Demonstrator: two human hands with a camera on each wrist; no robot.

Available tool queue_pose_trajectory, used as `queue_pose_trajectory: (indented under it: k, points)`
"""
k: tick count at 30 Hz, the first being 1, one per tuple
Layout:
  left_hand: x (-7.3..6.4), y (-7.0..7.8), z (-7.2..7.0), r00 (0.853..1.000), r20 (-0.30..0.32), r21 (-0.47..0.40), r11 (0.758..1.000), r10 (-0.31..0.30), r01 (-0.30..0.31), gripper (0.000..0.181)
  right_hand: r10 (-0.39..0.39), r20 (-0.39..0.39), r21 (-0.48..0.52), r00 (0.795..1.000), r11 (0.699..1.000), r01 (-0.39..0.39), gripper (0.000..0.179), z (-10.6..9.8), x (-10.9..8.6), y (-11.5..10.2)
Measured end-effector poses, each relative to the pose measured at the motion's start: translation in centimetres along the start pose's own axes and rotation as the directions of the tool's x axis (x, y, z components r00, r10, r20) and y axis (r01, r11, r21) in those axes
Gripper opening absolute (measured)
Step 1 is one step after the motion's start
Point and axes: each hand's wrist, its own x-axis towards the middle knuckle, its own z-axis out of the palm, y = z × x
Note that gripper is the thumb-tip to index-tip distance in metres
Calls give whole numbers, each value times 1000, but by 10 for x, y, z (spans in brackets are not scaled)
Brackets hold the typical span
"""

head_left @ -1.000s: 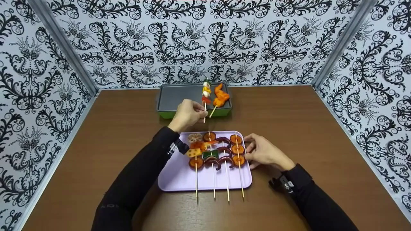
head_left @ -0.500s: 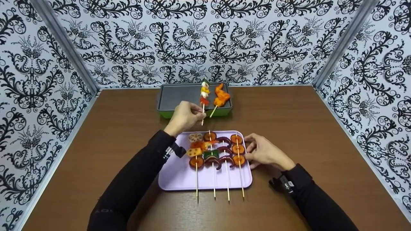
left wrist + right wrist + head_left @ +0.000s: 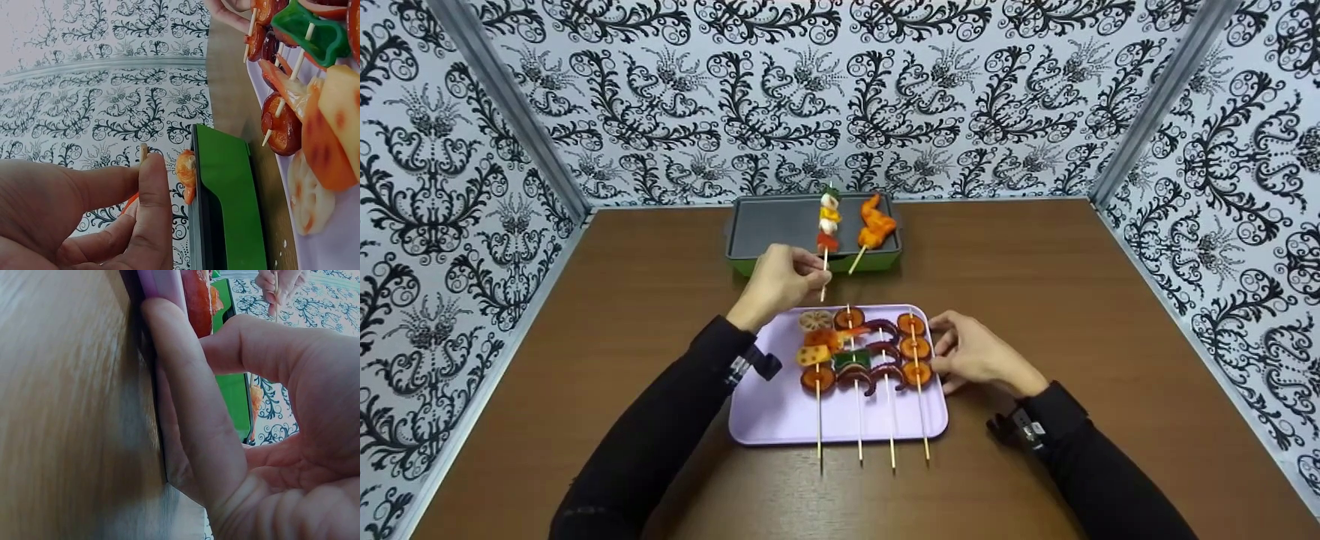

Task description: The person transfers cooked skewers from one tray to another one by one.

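Observation:
My left hand (image 3: 781, 281) pinches the bare stick end of a skewer (image 3: 829, 217) between thumb and fingertips. The skewer carries green, white, yellow and red pieces. It is held tilted up in front of the grill's grey plate; whether it touches the plate cannot be told. An orange chicken wing skewer (image 3: 877, 223) lies on the right side of the grill (image 3: 780, 225), its stick over the front edge. My right hand (image 3: 975, 352) holds the right rim of the lilac tray (image 3: 772, 416), fingers bent against it. In the right wrist view a fingertip (image 3: 163, 312) touches the rim.
On the tray lie several skewers, among them one with orange-brown round slices (image 3: 916, 348), one with purple tentacles (image 3: 885, 352) and one with a lotus root slice (image 3: 816, 321). Their sticks overhang the front rim. Patterned walls (image 3: 810, 97) enclose the brown table (image 3: 622, 337).
My left hand has moved left and a little nearer to me, carrying the skewer away from the chicken wing. The right hand and the tray stay in place.

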Motion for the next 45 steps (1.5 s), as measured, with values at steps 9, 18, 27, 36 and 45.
queue_pose_trajectory:
  k: [9,18,27,36,45]
  points:
    - [-10,-4,-7,1000,-8,2,1000,18,-18,13,13,1,2,1000,1000,-13,75,-1,0,-2]
    - [-22,-13,-12,1000,-5,-47,999,10,-11,13,22,-9,-10,1000,1000,-22,73,-3,1,0]
    - [-35,-22,-19,1000,0,-20,1000,11,-11,15,22,-6,-10,1000,1000,-22,74,-2,2,0]
    - [-48,-22,-21,999,34,-27,999,-21,22,15,12,-10,11,1000,1000,-12,74,0,-1,1]
    - [-64,-27,-25,998,57,-30,999,-40,42,15,13,-8,8,1000,1000,-13,75,0,0,0]
